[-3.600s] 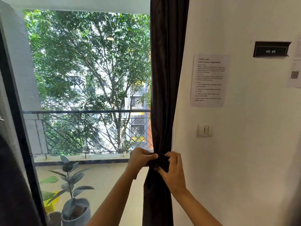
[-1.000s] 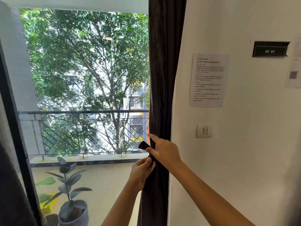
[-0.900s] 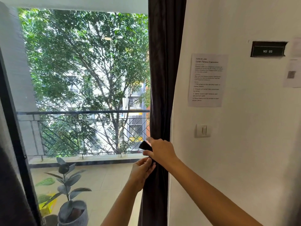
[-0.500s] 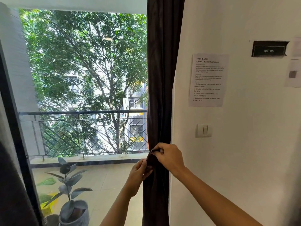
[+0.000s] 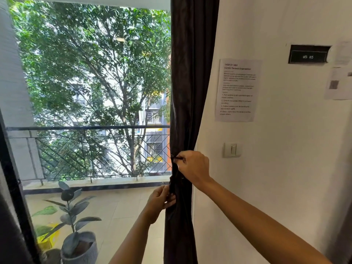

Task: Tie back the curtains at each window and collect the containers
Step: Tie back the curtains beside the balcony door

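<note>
A dark brown curtain (image 5: pixel 190 82) hangs gathered at the right edge of the window, against the white wall. A dark tie-back strap (image 5: pixel 174 169) runs down its left edge at waist height. My right hand (image 5: pixel 192 168) pinches the strap's upper end against the fabric. Lower down, my left hand (image 5: pixel 161 200) grips the strap's other end at the curtain's edge. Most of the strap is hidden by my fingers and the folds.
A potted plant (image 5: pixel 76 235) in a grey ribbed pot stands at the lower left, a yellow container (image 5: pixel 46 241) beside it. A second dark curtain (image 5: pixel 11 225) fills the left edge. The white wall carries an instruction sheet (image 5: pixel 238 90) and a light switch (image 5: pixel 232 149).
My right hand has lifted with the strap's end while my left hand has dropped lower on the curtain's edge, so the two hands are now further apart.
</note>
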Action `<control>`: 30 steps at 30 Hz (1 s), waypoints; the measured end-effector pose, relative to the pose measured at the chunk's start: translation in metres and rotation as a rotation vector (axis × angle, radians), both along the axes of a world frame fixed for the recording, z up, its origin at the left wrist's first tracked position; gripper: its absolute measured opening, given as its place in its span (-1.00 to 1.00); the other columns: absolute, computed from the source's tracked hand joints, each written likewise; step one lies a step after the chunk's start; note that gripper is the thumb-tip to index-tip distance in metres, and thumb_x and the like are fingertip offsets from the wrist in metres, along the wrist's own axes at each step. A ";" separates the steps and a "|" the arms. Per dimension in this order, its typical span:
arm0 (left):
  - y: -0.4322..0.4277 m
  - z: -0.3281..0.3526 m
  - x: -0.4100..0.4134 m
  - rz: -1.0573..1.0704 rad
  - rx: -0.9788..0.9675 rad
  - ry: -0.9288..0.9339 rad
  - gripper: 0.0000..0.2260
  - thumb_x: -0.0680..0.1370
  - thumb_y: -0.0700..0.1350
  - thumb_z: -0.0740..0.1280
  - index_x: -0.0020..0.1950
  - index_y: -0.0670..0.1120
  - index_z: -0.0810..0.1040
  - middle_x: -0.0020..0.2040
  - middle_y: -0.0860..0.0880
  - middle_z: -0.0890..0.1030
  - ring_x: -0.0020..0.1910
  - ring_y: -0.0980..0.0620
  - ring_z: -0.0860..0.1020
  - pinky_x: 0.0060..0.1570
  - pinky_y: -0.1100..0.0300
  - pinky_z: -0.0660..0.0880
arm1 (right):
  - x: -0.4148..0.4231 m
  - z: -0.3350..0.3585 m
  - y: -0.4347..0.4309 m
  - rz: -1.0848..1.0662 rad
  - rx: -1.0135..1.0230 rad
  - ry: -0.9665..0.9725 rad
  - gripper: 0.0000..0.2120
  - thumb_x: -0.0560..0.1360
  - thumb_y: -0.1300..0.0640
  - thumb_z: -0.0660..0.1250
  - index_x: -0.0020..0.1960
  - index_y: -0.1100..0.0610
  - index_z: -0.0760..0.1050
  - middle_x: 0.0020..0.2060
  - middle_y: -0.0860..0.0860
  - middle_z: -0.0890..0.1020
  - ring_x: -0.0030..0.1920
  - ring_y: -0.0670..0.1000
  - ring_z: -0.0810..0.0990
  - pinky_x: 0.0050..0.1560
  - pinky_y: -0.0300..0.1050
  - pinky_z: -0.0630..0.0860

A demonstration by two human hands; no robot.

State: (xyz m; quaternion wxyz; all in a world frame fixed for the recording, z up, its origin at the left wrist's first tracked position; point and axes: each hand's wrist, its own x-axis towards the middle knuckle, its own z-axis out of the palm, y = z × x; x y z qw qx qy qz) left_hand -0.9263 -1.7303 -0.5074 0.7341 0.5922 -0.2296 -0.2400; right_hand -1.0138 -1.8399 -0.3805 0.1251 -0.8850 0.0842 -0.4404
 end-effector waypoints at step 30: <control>-0.129 0.052 -0.043 0.443 0.283 -0.538 -0.84 0.59 -0.04 0.21 -0.07 -0.12 0.46 -0.22 -0.02 0.54 -0.21 0.02 0.50 -0.20 0.18 0.35 | -0.050 -0.046 -0.137 -0.109 0.281 0.230 -0.82 0.52 -0.02 0.29 0.01 0.07 0.55 -0.18 -0.06 0.65 -0.16 -0.02 0.61 -0.22 -0.19 0.45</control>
